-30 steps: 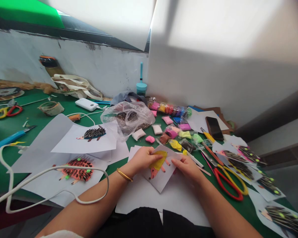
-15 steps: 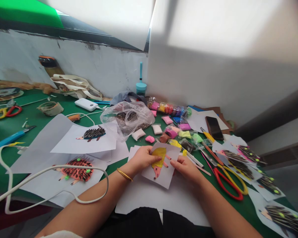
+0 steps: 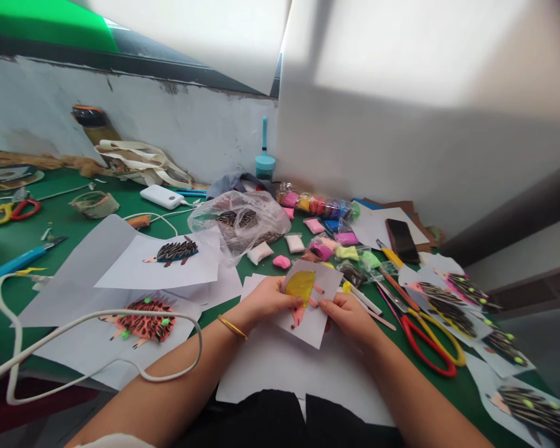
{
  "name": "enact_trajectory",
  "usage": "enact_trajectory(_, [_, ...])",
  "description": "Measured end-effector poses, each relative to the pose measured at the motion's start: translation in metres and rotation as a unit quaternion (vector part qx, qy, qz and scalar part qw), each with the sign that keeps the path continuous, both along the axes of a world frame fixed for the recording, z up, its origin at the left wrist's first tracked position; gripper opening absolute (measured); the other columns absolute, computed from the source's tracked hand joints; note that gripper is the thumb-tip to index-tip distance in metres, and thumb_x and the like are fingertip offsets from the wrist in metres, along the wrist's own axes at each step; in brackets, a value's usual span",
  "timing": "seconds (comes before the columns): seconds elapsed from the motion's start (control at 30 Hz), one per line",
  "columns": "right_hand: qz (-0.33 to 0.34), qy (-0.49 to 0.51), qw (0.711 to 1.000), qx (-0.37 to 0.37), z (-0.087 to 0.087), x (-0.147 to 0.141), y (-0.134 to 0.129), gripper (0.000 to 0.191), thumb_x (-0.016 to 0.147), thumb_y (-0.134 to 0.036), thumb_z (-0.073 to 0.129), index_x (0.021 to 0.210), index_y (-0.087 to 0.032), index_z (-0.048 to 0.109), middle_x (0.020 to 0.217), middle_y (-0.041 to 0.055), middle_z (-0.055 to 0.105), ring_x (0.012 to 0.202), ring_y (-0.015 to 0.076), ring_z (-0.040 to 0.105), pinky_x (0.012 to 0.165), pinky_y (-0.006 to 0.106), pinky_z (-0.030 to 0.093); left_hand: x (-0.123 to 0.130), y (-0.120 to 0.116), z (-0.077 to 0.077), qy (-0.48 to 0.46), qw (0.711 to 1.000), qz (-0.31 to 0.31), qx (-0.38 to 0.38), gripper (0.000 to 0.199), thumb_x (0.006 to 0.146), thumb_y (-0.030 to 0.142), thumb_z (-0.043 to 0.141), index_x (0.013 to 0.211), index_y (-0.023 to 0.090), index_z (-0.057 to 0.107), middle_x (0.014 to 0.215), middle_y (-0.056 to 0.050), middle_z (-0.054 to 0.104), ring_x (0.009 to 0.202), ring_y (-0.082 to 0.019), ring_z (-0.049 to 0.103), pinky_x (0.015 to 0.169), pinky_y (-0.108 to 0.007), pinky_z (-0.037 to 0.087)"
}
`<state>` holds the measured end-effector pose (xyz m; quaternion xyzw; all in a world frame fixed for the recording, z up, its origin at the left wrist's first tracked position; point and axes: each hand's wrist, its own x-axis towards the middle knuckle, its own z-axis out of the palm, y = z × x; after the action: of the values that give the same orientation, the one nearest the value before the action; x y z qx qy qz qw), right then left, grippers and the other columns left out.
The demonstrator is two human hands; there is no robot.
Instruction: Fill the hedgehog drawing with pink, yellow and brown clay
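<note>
Between my two hands a small white paper card is held up at a tilt. On it is a hedgehog figure in soft clay, with a yellow body, a pink pointed face and small pink feet. My left hand grips the card's left edge, its thumb lying over the figure near the face. At the right edge, my right hand pinches the card near the feet; its other fingers are partly hidden behind it. Beneath the hands lies a large white paper sheet.
Clay packets and a plastic bag of seeds lie beyond my hands. To the right are red-and-yellow scissors, a phone and several finished hedgehog cards. A white cable loops over a red hedgehog card on the left.
The card has turned slightly and tipped in my hands, rising a little. My left thumb now covers more of the figure near its face. Nothing else has moved noticeably.
</note>
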<state>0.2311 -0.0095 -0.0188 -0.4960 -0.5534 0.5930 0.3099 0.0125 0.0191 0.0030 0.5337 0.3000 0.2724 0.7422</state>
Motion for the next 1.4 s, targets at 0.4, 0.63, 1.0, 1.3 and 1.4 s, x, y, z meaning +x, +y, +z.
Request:
enact_trajectory(0.4, [0.009, -0.006, 1.000, 0.002, 0.005, -0.004, -0.003, 0.052, 0.076, -0.066, 0.065, 0.070, -0.014, 0.068, 0.059, 0.0043, 0.065, 0.053, 0.0148, 0.057, 0.052, 0.026, 0.043, -0.001, -0.001, 0.004, -0.033, 0.998, -0.007, -0.044, 0.045, 0.070, 0.042, 0.081, 0.099, 0.009, 0.071, 0.069, -0.008, 0.071, 0.054, -0.019, 0.066, 0.057, -0.029, 0.053])
enact_trajectory(0.63, [0.005, -0.009, 1.000, 0.000, 0.006, -0.005, -0.003, 0.048, 0.077, -0.061, 0.066, 0.067, -0.014, 0.067, 0.057, 0.0032, 0.063, 0.051, 0.0136, 0.055, 0.051, 0.025, 0.041, -0.003, 0.000, -0.001, -0.005, 0.999, 0.031, -0.037, 0.047, 0.071, 0.051, 0.079, 0.089, 0.009, 0.071, 0.066, -0.007, 0.071, 0.053, -0.018, 0.065, 0.053, -0.026, 0.050])
enact_trajectory(1.0, [0.009, -0.025, 1.000, -0.002, 0.007, -0.007, -0.003, 0.048, 0.075, -0.062, 0.066, 0.067, -0.015, 0.066, 0.057, 0.0033, 0.063, 0.051, 0.0145, 0.056, 0.050, 0.025, 0.043, -0.001, 0.001, -0.006, 0.002, 0.999, 0.045, -0.024, 0.046, 0.071, 0.050, 0.078, 0.093, 0.011, 0.073, 0.071, -0.008, 0.073, 0.053, -0.018, 0.066, 0.055, -0.027, 0.051])
enact_trajectory(1.3, [0.008, -0.027, 0.999, -0.019, 0.008, -0.009, -0.004, 0.050, 0.072, -0.064, 0.068, 0.072, -0.014, 0.067, 0.061, 0.0047, 0.066, 0.054, 0.0161, 0.059, 0.051, 0.026, 0.047, -0.002, 0.006, -0.018, 0.113, 0.985, 0.134, 0.008, 0.051, 0.060, 0.050, 0.084, 0.090, 0.010, 0.073, 0.085, -0.011, 0.074, 0.069, -0.022, 0.068, 0.059, -0.026, 0.050])
enact_trajectory(1.4, [0.007, -0.026, 0.999, -0.019, 0.008, -0.010, -0.003, 0.050, 0.072, -0.064, 0.068, 0.070, -0.014, 0.066, 0.060, 0.0047, 0.065, 0.053, 0.0161, 0.058, 0.051, 0.027, 0.048, -0.002, 0.007, -0.018, 0.102, 0.987, 0.120, 0.014, 0.052, 0.066, 0.055, 0.079, 0.090, 0.010, 0.073, 0.084, -0.011, 0.074, 0.070, -0.022, 0.069, 0.059, -0.026, 0.050])
